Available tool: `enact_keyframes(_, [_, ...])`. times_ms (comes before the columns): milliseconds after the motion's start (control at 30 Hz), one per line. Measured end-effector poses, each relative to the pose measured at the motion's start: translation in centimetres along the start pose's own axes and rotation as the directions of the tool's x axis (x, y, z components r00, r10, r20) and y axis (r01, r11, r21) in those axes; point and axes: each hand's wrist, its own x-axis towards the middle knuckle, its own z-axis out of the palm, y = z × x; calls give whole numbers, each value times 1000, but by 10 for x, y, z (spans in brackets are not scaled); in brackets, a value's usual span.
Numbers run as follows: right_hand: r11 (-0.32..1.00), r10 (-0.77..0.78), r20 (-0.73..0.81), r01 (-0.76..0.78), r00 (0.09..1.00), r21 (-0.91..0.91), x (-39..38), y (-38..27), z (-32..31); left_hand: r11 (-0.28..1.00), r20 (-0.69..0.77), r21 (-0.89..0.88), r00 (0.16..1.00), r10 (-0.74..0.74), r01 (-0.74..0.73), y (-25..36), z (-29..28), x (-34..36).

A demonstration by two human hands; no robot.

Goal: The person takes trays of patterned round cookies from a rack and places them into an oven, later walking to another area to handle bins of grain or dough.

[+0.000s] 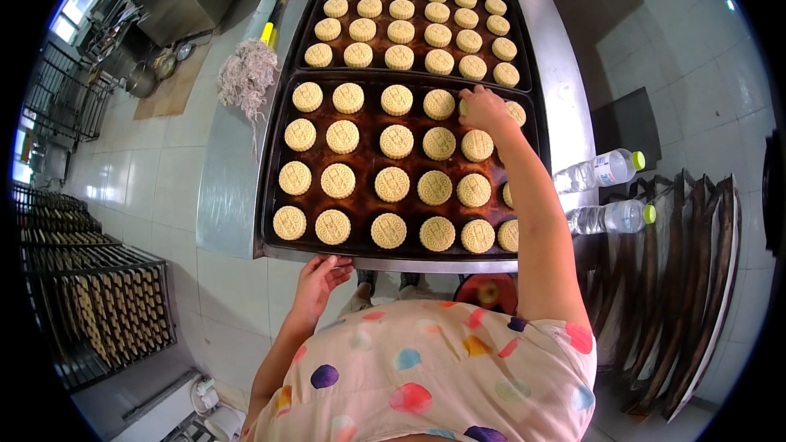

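Observation:
My right hand (483,106) has its fingers closed round a pale moulded pastry in the back row of the nearest dark baking tray (367,241), hiding much of that pastry. Rows of similar round, stamped pastries (393,184) lie on this tray. Below the tray's front edge, my left hand (323,278) touches the rim area with its fingertips, fingers loosely bent and apart, holding nothing. More trays of pastries (401,31) sit behind on the steel table (565,98).
A grey mop head (244,74) with a yellow handle lies on the table's left side. Two water bottles (618,217) lie at the right. Racks of filled trays (115,319) stand lower left, upright trays (679,295) lean lower right, and a red bucket (477,286) sits beneath the table.

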Motion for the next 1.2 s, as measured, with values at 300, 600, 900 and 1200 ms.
enact_keyframes(300, [991,131,-82,-127,988,50,-16,-1,-2,999,4,5,999,-41,41,4,6,8])
enact_keyframes(600, [874,237,-513,49,825,483,-105,-3,-22,1000,14,20,1000,-20,20,8,0,9])
enact_keyframes(900, [347,270,19,-116,963,931,-304,-37,22,993,-24,-97,998,65,-67,13,-32,11])
enact_keyframes(1200, [-402,179,478,-380,860,833,-352,-84,80,982,-105,63,977,185,-179,19,-37,20])
